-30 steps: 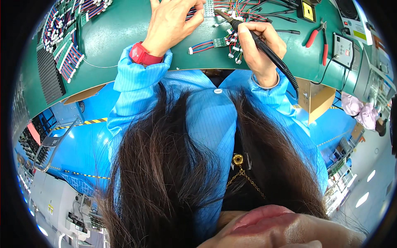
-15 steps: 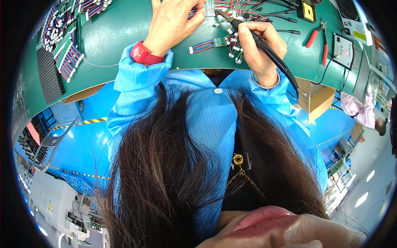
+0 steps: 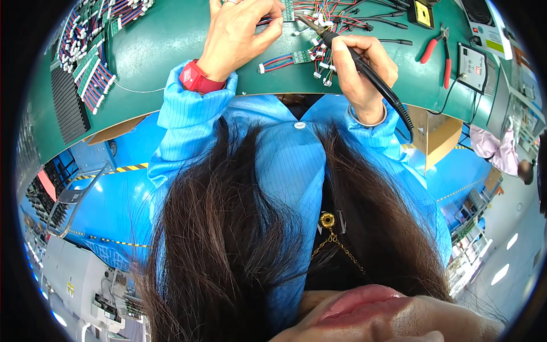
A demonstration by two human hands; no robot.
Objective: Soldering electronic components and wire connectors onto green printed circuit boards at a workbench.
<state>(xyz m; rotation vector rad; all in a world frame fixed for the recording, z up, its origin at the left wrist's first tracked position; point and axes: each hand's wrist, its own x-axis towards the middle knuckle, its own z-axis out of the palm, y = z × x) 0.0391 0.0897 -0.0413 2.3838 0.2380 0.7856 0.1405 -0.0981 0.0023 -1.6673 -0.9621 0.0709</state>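
Observation:
My right hand (image 3: 367,71) is closed around the black handle of a soldering iron (image 3: 364,71), whose cord trails back past my wrist. The iron's tip points left, close to the right edge of a small green circuit board (image 3: 288,11) at the top of the view. At the board's left side is my left hand (image 3: 242,37), thumb and fingers pinched on a thin wire (image 3: 264,21); the fingertips are partly cut off by the upper edge. Nearer to me lies another small green board (image 3: 301,56) with coloured wires and white connectors.
Wired boards are heaped at the left of the green table (image 3: 154,51), beside a black ribbed tray (image 3: 69,105). Loose cables (image 3: 393,24) lie beyond the iron. On the right are red-handled cutters (image 3: 437,51), a yellow sponge holder (image 3: 423,14) and a control box (image 3: 473,68).
The iron's tip has shifted slightly left and up, nearer the board. My left hand has barely moved and keeps its pinch.

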